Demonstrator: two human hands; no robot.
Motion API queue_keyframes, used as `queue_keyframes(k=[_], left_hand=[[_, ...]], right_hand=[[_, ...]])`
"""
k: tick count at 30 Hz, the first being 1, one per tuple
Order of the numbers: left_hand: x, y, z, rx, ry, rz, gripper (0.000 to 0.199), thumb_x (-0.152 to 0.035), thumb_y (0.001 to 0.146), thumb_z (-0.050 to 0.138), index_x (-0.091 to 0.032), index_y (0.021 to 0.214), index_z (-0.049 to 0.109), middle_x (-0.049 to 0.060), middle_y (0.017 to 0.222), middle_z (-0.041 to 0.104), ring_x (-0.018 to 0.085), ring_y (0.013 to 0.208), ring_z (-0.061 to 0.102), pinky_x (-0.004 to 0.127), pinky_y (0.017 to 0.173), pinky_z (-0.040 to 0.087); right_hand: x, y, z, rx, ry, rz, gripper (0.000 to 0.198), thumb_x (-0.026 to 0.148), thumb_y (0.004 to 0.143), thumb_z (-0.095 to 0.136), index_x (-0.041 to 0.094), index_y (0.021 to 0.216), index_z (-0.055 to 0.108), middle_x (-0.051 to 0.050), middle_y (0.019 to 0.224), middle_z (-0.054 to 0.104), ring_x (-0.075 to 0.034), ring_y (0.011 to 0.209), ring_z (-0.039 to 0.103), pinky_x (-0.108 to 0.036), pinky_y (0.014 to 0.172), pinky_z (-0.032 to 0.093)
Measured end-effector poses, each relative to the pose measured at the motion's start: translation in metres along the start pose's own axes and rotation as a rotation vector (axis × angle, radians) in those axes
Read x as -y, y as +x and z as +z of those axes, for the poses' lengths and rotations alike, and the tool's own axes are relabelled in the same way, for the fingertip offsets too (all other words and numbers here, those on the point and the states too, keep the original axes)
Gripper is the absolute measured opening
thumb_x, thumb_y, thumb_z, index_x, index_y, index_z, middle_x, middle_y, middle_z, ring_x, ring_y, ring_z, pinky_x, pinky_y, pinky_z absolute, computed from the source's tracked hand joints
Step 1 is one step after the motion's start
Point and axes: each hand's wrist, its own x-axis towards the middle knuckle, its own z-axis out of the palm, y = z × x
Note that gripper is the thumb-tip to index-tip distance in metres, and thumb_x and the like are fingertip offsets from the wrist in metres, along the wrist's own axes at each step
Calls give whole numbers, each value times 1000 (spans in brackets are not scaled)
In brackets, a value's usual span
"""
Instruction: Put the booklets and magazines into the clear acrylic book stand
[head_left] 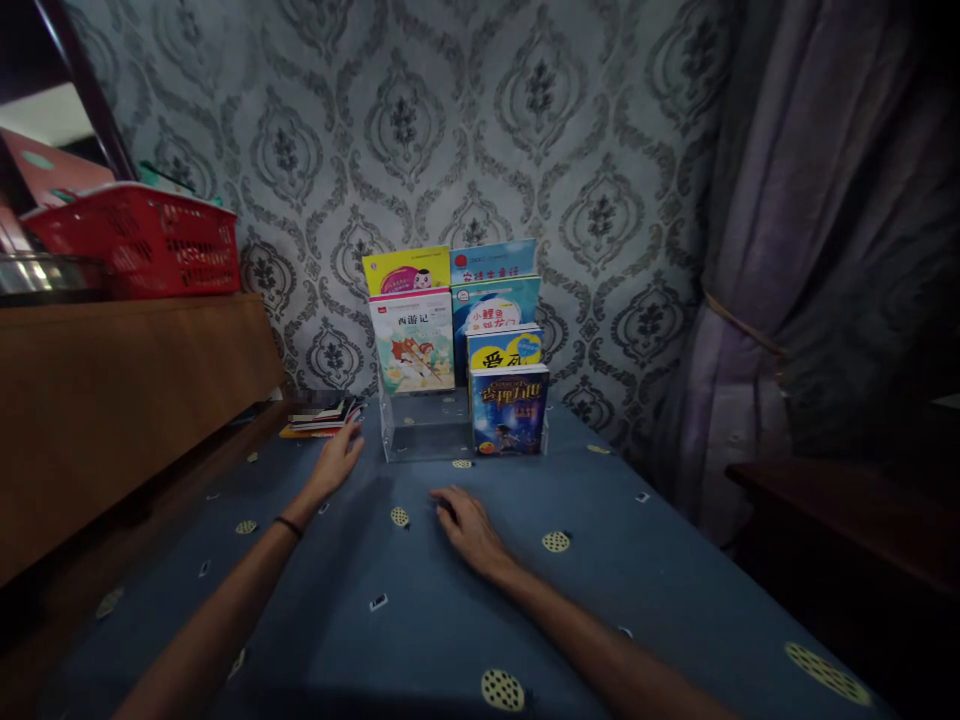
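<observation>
My left hand (337, 462) reaches to the right end of a low stack of books (319, 418), fingers stretched out and open. Whether the fingertips touch the books is hard to tell. In front of a clear stepped book rack (427, 442), my right hand (471, 528) is low over the tablecloth, holding nothing, its fingers slightly bent and apart. On the rack's left side, a white-covered picture book (412, 345) stands before a yellow book (409, 268). The right side bears a dark blue book (510, 412) at the front, with a yellow-and-blue book (506, 350) and blue books (496, 300) behind.
A blue tablecloth (450, 630) with pineapple prints covers the table. To the left, a red plastic basket (172, 240) and a metal bowl (49, 275) rest on a wooden ledge (142, 390). Patterned wallpaper (465, 120) is behind; a purple curtain (750, 260) hangs at right.
</observation>
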Motion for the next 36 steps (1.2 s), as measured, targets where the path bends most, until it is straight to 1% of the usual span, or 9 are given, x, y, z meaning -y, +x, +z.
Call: queue_keyframes(k=[5,9,14,19,22,25,29,33,36], left_hand=[[-28,83,-1,-71,-72,21,49,-30,92,53,-14,138,55,14,132,69,26,123,65,44,108,49],[-37,126,0,-128,-93,-7,58,-29,90,56,-8,144,49,21,136,64,31,126,63,47,107,49],[-45,158,6,-146,-109,55,57,-26,88,57,-12,143,49,19,140,63,32,130,59,49,111,47],[-48,168,14,-100,-91,124,55,-25,90,54,-12,144,48,15,141,62,26,128,61,43,110,49],[-28,165,5,-93,-34,86,61,-25,93,54,-11,150,41,16,149,55,27,137,54,44,115,45],[9,154,-17,-87,71,-25,58,-25,98,51,-11,153,37,17,150,54,27,138,53,44,115,44],[64,123,-43,-42,262,-212,40,-26,101,54,-14,139,54,15,136,63,27,126,61,48,109,49],[105,92,-44,18,426,-341,38,-38,97,66,-18,130,61,10,133,62,25,115,64,49,97,56],[121,86,-35,62,501,-357,38,-35,99,62,-17,132,59,14,139,59,30,126,58,52,105,50]], right_hand=[[3,-2,-4,-5,14,22,36,19,93,50,20,123,70,-12,122,74,-28,119,67,-49,106,51],[6,-4,-4,-25,11,31,36,17,91,51,22,120,72,-12,120,75,-29,121,67,-50,106,53],[-2,-8,1,-12,23,44,38,20,94,50,22,126,70,-12,127,74,-29,124,66,-49,110,52],[-8,-9,3,19,30,40,37,23,96,50,21,127,69,-13,129,72,-29,128,64,-49,110,51],[-3,-9,0,41,49,27,35,25,97,49,22,125,69,-12,126,73,-29,125,66,-49,110,52],[2,-10,-3,81,70,37,34,29,98,47,22,123,70,-12,123,74,-30,124,66,-51,108,52],[0,-10,-2,104,97,50,35,34,98,48,23,123,70,-12,123,74,-30,124,65,-54,109,51],[0,-7,-2,112,154,35,33,36,99,46,24,116,72,-11,119,74,-28,117,68,-49,105,54],[2,-6,-3,118,164,48,32,38,99,46,24,112,73,-12,118,74,-28,116,68,-49,104,55]])
